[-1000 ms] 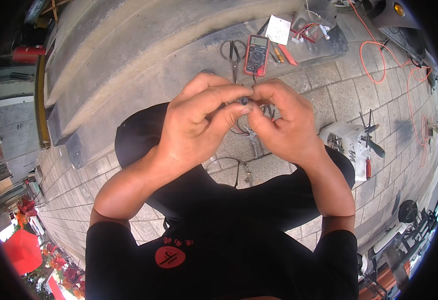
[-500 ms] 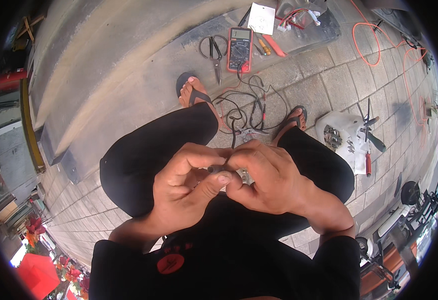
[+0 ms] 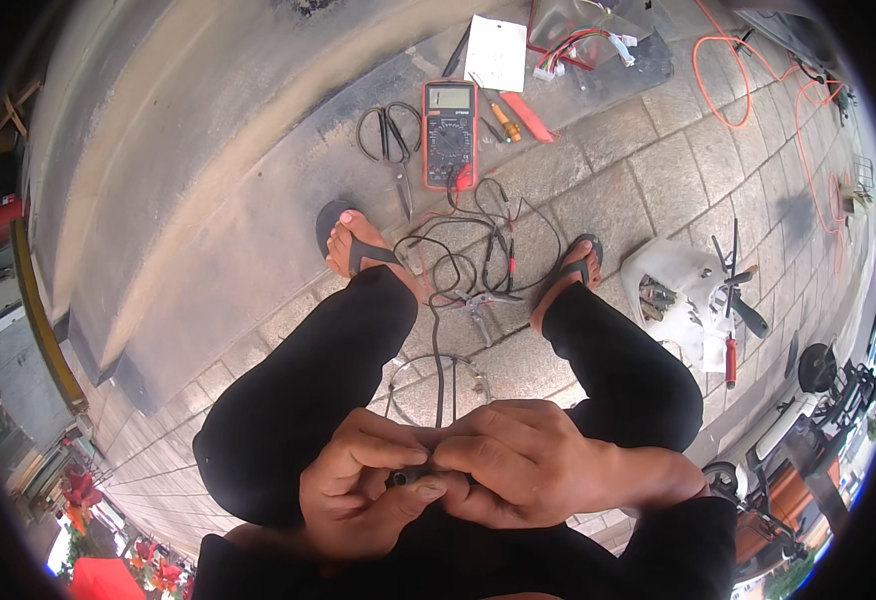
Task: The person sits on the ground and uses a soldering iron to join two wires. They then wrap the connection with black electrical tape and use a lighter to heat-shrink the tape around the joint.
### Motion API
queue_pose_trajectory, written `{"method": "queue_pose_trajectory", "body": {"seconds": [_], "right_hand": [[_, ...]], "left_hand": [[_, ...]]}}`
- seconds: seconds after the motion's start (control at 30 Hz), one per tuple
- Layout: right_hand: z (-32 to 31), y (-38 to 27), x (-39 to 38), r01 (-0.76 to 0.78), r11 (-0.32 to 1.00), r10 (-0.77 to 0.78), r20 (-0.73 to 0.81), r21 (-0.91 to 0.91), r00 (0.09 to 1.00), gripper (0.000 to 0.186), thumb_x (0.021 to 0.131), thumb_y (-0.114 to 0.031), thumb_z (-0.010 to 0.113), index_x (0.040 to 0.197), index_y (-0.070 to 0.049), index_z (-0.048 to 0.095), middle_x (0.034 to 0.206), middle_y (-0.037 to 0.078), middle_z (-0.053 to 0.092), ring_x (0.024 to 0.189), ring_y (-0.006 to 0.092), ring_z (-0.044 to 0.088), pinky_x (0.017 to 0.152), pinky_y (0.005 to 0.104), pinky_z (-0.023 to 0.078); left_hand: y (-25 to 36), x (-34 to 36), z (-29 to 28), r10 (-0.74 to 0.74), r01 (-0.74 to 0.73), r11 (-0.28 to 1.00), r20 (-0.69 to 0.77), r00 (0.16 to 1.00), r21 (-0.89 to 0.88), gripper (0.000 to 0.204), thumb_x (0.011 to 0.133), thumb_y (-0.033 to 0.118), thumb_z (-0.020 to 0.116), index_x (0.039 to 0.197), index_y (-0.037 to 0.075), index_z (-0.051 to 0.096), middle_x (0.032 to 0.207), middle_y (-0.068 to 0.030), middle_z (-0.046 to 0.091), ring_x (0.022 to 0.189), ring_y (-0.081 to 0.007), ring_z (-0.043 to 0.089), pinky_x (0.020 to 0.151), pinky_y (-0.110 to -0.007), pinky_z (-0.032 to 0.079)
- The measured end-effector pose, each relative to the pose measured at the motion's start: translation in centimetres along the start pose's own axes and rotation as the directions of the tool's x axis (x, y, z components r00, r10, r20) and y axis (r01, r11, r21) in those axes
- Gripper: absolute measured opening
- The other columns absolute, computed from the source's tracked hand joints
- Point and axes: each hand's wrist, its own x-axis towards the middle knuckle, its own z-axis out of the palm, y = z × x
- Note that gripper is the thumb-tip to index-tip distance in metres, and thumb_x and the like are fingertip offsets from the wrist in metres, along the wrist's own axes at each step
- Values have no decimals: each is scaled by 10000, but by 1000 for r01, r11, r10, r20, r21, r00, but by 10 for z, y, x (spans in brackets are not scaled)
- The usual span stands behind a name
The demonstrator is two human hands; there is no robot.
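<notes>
My left hand [image 3: 363, 485] and my right hand [image 3: 523, 465] meet low in front of me, fingertips pressed together. Between the left thumb and fingers sits a small dark tube-shaped piece [image 3: 398, 479], its round hollow end facing left. The right fingers pinch its other side, and most of it is hidden by them. A black cable [image 3: 440, 370] runs down from a tangle on the ground and disappears behind my hands; whether it joins the piece cannot be seen. Pliers [image 3: 480, 312] with pale handles lie on the paving between my feet.
Beyond my feet lie a red-framed multimeter [image 3: 449, 135], large scissors [image 3: 393, 150], a yellow-handled tool [image 3: 506, 122], a white card [image 3: 496, 53] and a wire harness [image 3: 583, 48]. A white bag [image 3: 670, 270] with tools stands right of my foot. An orange cord [image 3: 700, 85] loops at far right.
Both hands now appear lower in the picture, still pinching the dark piece. The view has shifted, so more of the cable and the pliers show beyond my hands.
</notes>
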Motion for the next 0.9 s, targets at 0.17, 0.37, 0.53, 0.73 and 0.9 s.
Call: {"method": "queue_pose_trajectory", "body": {"seconds": [0.17, 0.37, 0.53, 0.73, 0.9], "right_hand": [[2, 4, 4, -33, 999, 33, 55, 8, 998, 320, 789, -71, 755, 1046, 20, 588, 774, 97, 556, 596, 277, 605, 520, 370, 497], [2, 6, 4, -81, 997, 78, 109, 17, 991, 367, 790, -88, 751, 1104, 20, 596, 777, 95, 554, 613, 280, 611, 533, 377, 499], [2, 5, 3, -89, 996, 86, 114, 23, 990, 384, 792, -86, 748, 1125, 24, 592, 778, 96, 554, 616, 285, 611, 542, 382, 503], [-2, 5, 2, -85, 996, 80, 119, 33, 990, 434, 796, -99, 754, 1174, 27, 581, 791, 100, 564, 630, 292, 616, 554, 391, 508], [-4, 6, -3, -82, 996, 78, 124, 31, 989, 489, 797, -125, 763, 1220, 29, 572, 806, 101, 571, 643, 290, 622, 560, 393, 509]], "left_hand": [[-1, 1, -6, -34, 35, 999, -31, 999, 24, 322, 869, -179, 688, 1139, -46, 575, 1147, -172, 580, 1094, -224, 663, 958, -331, 537], [-2, 1, -7, -55, 56, 998, -46, 997, 41, 306, 879, -156, 699, 1136, -45, 575, 1133, -162, 586, 1050, -192, 656, 923, -310, 540], [-2, 1, -5, -48, 51, 998, -54, 997, 39, 305, 877, -158, 698, 1134, -45, 580, 1130, -161, 588, 1049, -185, 647, 929, -314, 532], [-5, 0, -4, -51, 53, 998, -54, 997, 24, 305, 880, -151, 698, 1142, -44, 583, 1134, -164, 590, 1064, -203, 652, 945, -325, 532], [-5, 1, -1, -69, 69, 998, -57, 996, 0, 299, 881, -147, 699, 1139, -45, 587, 1139, -167, 591, 1082, -218, 656, 948, -337, 538]]}}
